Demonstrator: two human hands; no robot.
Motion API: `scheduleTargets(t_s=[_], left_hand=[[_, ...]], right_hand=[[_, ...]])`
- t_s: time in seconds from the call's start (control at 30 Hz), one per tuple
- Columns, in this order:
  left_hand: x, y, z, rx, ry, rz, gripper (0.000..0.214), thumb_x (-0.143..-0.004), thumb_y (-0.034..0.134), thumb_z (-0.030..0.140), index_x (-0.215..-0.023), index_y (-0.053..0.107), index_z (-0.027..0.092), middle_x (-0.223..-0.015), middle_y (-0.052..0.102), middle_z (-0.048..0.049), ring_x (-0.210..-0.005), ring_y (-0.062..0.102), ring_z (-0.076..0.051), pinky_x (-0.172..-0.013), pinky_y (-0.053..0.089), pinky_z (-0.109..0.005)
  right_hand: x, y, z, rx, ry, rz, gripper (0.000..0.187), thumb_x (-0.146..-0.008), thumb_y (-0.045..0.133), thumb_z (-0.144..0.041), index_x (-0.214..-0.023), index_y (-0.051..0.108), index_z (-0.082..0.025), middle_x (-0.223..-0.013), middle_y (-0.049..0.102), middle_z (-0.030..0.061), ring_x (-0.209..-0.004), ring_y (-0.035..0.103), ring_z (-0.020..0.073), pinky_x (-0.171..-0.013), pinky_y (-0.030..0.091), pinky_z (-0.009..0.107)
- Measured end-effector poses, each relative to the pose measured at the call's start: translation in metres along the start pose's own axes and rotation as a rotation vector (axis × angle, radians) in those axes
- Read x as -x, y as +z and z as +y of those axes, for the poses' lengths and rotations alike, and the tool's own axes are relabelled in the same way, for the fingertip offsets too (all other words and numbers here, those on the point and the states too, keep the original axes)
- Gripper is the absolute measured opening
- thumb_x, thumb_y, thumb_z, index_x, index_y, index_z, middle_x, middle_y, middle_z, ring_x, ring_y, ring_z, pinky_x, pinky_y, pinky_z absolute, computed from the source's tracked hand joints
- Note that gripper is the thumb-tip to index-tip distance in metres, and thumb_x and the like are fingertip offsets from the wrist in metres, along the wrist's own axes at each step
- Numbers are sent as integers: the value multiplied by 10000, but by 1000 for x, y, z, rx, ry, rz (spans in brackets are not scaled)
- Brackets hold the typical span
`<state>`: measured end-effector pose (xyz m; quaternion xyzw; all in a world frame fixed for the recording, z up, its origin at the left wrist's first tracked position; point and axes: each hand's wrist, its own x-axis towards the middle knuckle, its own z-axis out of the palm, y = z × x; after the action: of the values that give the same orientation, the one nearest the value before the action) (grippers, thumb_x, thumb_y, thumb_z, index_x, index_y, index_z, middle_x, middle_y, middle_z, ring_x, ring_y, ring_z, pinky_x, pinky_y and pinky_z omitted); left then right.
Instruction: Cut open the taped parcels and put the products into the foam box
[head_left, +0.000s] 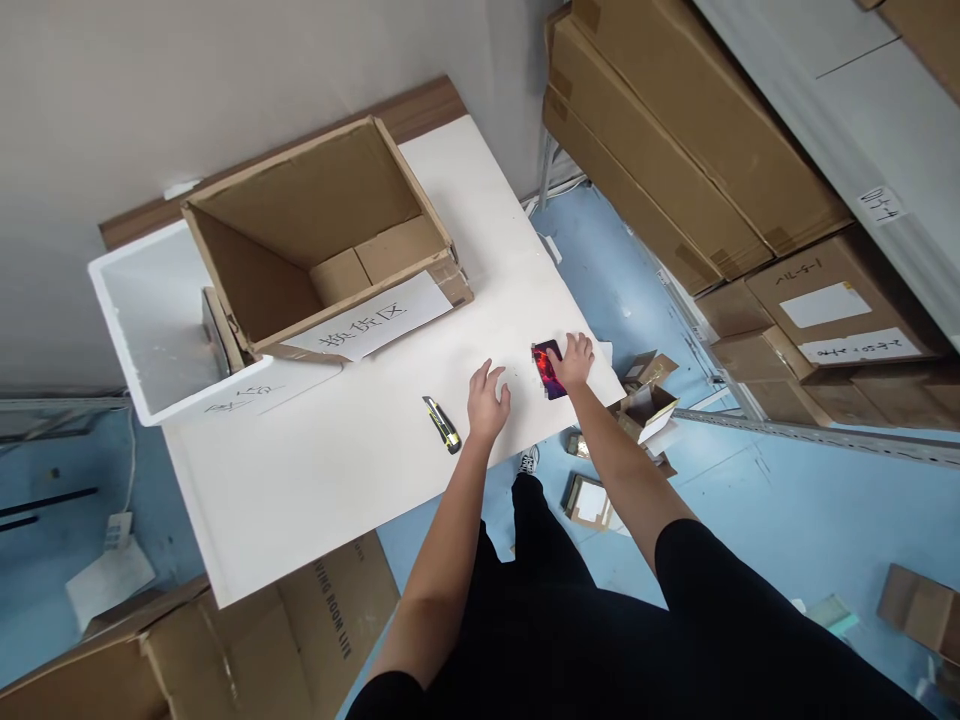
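Observation:
A flat dark item (547,372) with a red glowing pattern, about phone size, lies on the white table (300,490) near its right edge; whether it is a phone or a small box I cannot tell. My right hand (574,362) is at its right side, thumb over its edge and the other fingers spread on the table. Left of that item, my left hand (487,402) hovers or rests with fingers apart and slightly curled, holding nothing. A yellow and black utility knife (442,425) lies just left of my left hand, its blade end pointing away from me.
A large open cardboard box (382,320) with a handwritten label stands at the back of the table, beside a white foam bin (142,390). Stacked cartons (660,150) fill shelving at right. Opened small boxes (649,405) litter the blue floor, and a big carton (300,610) sits below left.

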<state>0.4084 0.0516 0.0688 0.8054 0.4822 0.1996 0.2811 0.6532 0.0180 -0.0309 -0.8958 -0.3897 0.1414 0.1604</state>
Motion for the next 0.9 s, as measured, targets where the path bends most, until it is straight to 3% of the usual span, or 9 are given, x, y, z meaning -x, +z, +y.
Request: scheduleTargets(t_s=[0.1, 0.2, 0.37, 0.47, 0.57, 0.67, 0.9], left_hand=[[0, -9, 0, -4, -12, 19, 373, -996, 534, 221, -1357, 631, 224, -1557, 528, -124, -1446, 475, -294, -1206, 444, -504], [0, -21, -1, -5, -32, 33, 369, -993, 535, 217, -1348, 635, 228, -1551, 533, -123, -1448, 475, -290, -1197, 452, -501], [2, -42, -4, 26, -22, 63, 376, -988, 535, 223, -1349, 642, 228, -1548, 544, -127, -1446, 477, -301, -1181, 462, -518], [7, -57, -6, 40, -6, 97, 385, -985, 541, 223, -1356, 643, 225, -1552, 541, -130, -1451, 471, -304, -1189, 452, -519], [17, -81, -14, 46, 21, 129, 398, -984, 546, 217, -1371, 641, 223, -1559, 535, -133, -1463, 460, -306, -1216, 421, -528], [35, -118, -34, 38, 17, 161, 423, -980, 558, 214, -1396, 634, 230, -1579, 517, -125, -1483, 441, -308, -1238, 397, -530], [108, -233, -122, -21, -75, 343, 444, -985, 557, 226, -1424, 622, 236, -1601, 502, -111, -1501, 425, -306, -1241, 401, -530]], right_hand=[[-16, -6, -12, -63, -44, 87, 599, -1006, 487, -507, -1496, 476, -162, -1617, 375, 238, -1496, 278, 402, -1149, 353, 616], [-15, -24, -17, -125, -133, 159, 588, -1010, 487, -509, -1497, 486, -180, -1593, 407, 221, -1477, 331, 385, -1140, 391, 600], [22, -66, -28, -171, -281, 229, 580, -1019, 492, -483, -1525, 482, -201, -1583, 429, 200, -1455, 400, 360, -1164, 401, 594], [54, -86, -50, -192, -361, 224, 583, -1013, 511, -454, -1544, 475, -218, -1594, 430, 181, -1463, 406, 354, -1186, 387, 600], [90, -94, -87, -239, -423, 198, 591, -1008, 531, -432, -1560, 467, -231, -1611, 424, 169, -1477, 399, 351, -1198, 381, 602], [127, -91, -136, -290, -479, 175, 597, -1007, 540, -416, -1571, 461, -237, -1615, 429, 162, -1482, 402, 345, -1209, 373, 604], [212, -54, -276, -387, -657, 77, 584, -995, 556, -401, -1552, 494, -235, -1614, 447, 158, -1477, 423, 339, -1187, 420, 584]])
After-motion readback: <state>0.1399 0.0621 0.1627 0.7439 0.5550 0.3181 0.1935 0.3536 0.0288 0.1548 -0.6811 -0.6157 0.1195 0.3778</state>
